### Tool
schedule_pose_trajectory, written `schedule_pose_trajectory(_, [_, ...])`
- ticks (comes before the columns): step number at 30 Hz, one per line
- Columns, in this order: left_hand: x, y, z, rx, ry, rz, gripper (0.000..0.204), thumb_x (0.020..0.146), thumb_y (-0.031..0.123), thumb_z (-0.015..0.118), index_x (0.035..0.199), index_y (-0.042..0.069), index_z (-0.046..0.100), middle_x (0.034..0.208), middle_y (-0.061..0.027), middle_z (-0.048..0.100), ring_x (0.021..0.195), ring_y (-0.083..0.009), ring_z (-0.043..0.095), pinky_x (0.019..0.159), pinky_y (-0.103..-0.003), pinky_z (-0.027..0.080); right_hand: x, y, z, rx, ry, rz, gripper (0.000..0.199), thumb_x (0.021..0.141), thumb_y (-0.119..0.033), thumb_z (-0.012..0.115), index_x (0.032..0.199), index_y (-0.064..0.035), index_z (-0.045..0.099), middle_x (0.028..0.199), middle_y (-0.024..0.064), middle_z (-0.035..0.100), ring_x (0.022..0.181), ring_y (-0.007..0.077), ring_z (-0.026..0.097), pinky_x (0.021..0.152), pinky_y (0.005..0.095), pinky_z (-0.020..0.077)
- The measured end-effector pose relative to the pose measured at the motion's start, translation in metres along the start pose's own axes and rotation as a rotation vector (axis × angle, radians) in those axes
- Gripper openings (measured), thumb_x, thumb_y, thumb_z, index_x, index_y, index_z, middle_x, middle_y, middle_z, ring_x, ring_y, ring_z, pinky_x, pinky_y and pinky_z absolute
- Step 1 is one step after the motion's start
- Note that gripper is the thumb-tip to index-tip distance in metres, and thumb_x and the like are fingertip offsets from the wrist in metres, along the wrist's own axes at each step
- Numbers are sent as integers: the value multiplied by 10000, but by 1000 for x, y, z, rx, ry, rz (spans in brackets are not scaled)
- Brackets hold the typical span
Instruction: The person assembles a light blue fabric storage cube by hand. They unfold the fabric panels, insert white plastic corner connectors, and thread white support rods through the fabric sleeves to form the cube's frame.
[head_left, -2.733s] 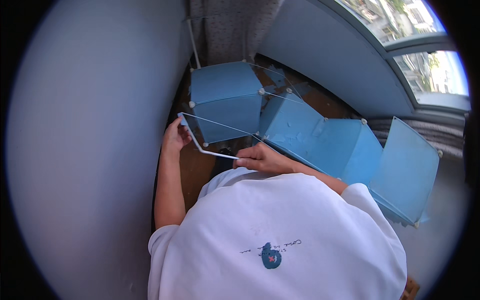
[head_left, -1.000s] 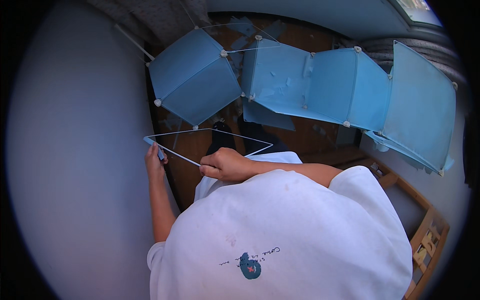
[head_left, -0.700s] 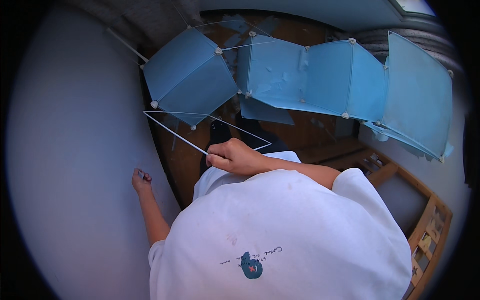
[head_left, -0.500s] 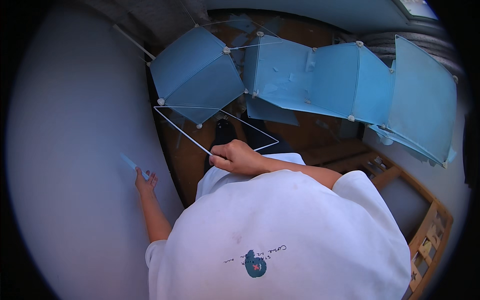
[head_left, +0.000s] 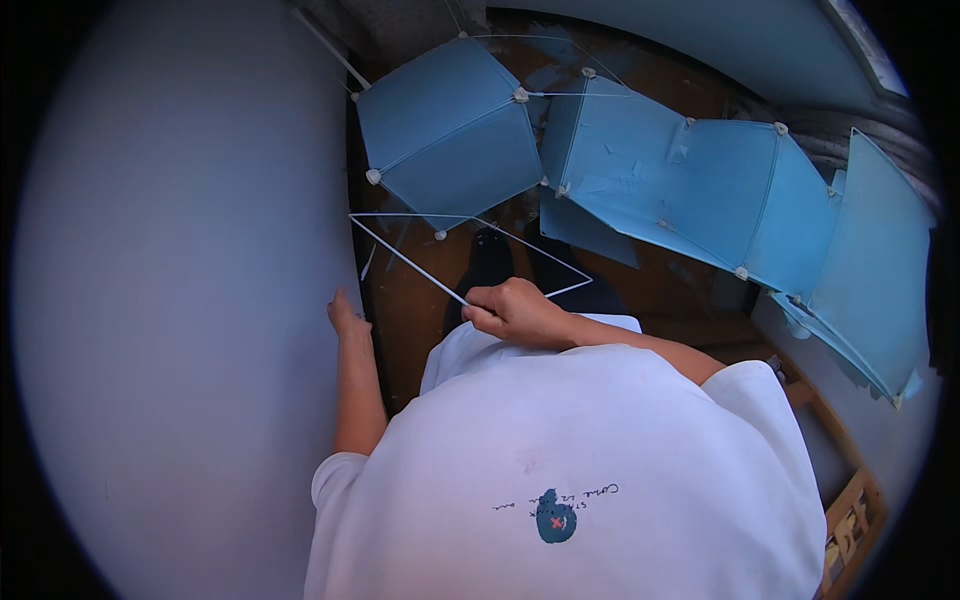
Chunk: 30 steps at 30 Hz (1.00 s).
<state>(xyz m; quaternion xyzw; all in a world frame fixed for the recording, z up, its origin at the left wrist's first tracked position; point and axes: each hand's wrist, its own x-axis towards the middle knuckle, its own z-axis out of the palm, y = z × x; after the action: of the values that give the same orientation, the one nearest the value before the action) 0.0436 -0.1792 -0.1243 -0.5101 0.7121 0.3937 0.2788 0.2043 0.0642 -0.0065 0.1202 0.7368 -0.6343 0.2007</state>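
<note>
My right hand (head_left: 515,311), in front of my waist, is closed round one side of a white wire frame (head_left: 408,258), a thin square outline with no panel in it. The frame reaches forward over my dark-clad feet. At the left, my left hand (head_left: 348,315) is beside the pale wall, fingers partly stretched and nothing in them. A little beyond it, apart from the fingers, a thin pale strip (head_left: 368,262) shows near the foot of the wall. Ahead stands a blue panel cube (head_left: 450,120) with white corner connectors.
To the right of the cube runs a row of joined blue panel compartments (head_left: 700,180), with scraps of film inside. A wooden slatted frame (head_left: 850,520) stands at the lower right. Pieces of film lie on the brown floor (head_left: 680,275). The plain wall (head_left: 180,300) rises close on my left.
My left hand has let go of the thin strip, which is now beyond the fingers. The view has turned left, so the panels appear farther right. My right hand keeps its hold on the frame.
</note>
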Motion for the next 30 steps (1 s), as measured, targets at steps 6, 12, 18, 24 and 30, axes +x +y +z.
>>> schedule_pose_trajectory(6, [-101, -21, 44, -432, -1072, -135, 643, 871, 544, 390, 1220, 4, 386, 1280, -190, 417, 1201, -338, 394, 994, -513, 317, 16, 28, 12, -27, -14, -111, 213, 853, -202, 505, 763, -24, 580, 560, 141, 543, 489, 271, 533, 503, 373, 422])
schedule_pose_trajectory(12, [-120, -28, 55, -579, -759, -163, 241, 939, 241, 407, 919, 37, 534, 591, -18, 441, 684, -198, 545, 816, -393, 471, 31, 57, -5, 28, -62, -152, 238, 856, -234, 552, 966, -32, 612, 888, 144, 592, 844, 282, 570, 734, 362, 454])
schedule_pose_trajectory(18, [-79, -27, 29, -751, -786, -165, 193, 924, 211, 445, 953, 45, 539, 536, 30, 363, 451, -77, 327, 480, -224, 325, 75, 166, -104, 775, 532, 393, 393, 882, -290, 507, 1168, -20, 507, 1065, 76, 554, 945, 202, 553, 749, 315, 449])
schedule_pose_trajectory(24, [-105, -25, 36, -664, -522, 57, 233, 909, 170, 455, 1091, 37, 514, 580, 19, 424, 482, -87, 372, 503, -238, 345, 121, 285, -211, 1136, 894, 572, 517, 932, -252, 415, 1350, -14, 227, 1387, 177, 259, 1173, 325, 416, 917, 428, 409])
schedule_pose_trajectory(30, [-105, -35, 33, -652, -458, 81, 249, 910, 189, 458, 1097, 34, 510, 578, 26, 410, 483, -85, 358, 501, -240, 330, 163, 353, -252, 1385, 1032, 512, 539, 931, -271, 422, 1347, -5, 208, 1338, 187, 288, 1153, 366, 414, 903, 484, 404])
